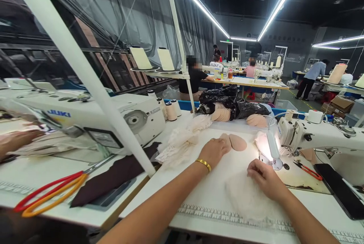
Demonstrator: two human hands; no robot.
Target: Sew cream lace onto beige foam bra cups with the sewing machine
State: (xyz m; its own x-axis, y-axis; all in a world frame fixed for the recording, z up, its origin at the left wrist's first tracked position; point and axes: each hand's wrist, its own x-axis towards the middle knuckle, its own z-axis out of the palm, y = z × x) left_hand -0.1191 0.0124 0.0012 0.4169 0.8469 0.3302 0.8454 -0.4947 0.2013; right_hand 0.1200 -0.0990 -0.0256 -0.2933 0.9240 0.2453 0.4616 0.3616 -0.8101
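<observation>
My left hand (214, 152), with a gold bracelet on its wrist, has its fingers together on a beige oval pad (226, 141). Just right of it lies another oval pad (238, 143). My right hand (263, 177) pinches the upper edge of a sheer pale fabric piece (246, 198) spread over the white table (159, 198). Beyond my right hand, a lit lamp shines on pale fabric (263, 141) at the needle of the right sewing machine (309, 130).
Lace pieces (184, 138) lie left of my left hand. Red-handled snips (308, 170) and a black phone (339, 191) are at the right. A white post (122, 130) stands beside a JUKI machine (85, 111); large scissors (57, 193) lie left. A co-worker's hand (22, 139) is far left.
</observation>
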